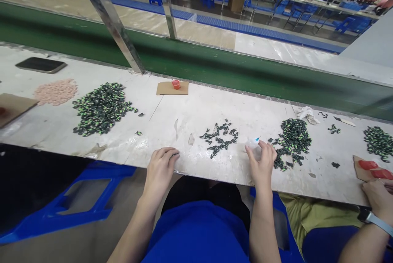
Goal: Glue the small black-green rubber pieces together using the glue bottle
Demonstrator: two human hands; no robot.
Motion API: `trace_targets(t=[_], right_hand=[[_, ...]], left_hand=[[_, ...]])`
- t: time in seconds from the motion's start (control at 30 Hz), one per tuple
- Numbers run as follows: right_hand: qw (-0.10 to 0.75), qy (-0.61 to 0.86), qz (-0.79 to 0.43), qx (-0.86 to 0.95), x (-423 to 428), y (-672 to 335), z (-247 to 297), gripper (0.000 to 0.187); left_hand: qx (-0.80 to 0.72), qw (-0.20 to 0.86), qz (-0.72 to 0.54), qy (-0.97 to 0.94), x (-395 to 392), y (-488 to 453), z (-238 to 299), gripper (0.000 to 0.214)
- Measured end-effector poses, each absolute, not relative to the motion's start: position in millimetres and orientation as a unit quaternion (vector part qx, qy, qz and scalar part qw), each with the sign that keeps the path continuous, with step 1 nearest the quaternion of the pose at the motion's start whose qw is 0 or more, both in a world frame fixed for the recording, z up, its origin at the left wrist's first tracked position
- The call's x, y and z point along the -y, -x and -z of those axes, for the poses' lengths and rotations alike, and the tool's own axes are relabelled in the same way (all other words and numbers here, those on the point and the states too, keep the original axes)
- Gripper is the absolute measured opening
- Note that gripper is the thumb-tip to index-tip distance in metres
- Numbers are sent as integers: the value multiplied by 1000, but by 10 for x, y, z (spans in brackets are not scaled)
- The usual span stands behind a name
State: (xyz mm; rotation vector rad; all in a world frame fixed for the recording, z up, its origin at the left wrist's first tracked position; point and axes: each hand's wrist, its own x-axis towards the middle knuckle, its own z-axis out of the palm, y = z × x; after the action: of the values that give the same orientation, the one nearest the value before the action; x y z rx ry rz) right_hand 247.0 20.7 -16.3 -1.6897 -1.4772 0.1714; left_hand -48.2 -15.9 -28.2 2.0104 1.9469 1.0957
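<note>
My left hand [160, 167] rests at the near edge of the white worktable [196, 109], fingers curled down on a small dark part I can barely see. My right hand [261, 162] is closed round a small clear bottle with a blue tip [253, 143]. Between my hands lies a loose scatter of small dark green parts [220, 137]. A denser heap of the same parts [291, 139] lies just right of my right hand.
A large pile of green-black parts [101, 107], a pink pile [56, 91] and a phone [41, 64] lie at the left. A red cap on cardboard [175, 84] sits at the back. A co-worker's hand [378, 197] with a watch is at the right. A green conveyor [215, 64] runs behind.
</note>
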Motion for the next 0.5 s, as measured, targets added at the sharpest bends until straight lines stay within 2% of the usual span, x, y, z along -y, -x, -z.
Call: trace_targets(t=[0.1,0.23,0.5], right_hand=[[492,654,-145,557,-203,-2408,140,35],[529,614,-296,505,-93,-2327,98,39],[585,585,-300,476,69,-2210,48,37]], left_hand=[[-614,87,-385,-683,25,401,305,22],[-568,113,-399,-711,-102,241,258,21],[-502,163,-381,-759,5,-46,220,11]])
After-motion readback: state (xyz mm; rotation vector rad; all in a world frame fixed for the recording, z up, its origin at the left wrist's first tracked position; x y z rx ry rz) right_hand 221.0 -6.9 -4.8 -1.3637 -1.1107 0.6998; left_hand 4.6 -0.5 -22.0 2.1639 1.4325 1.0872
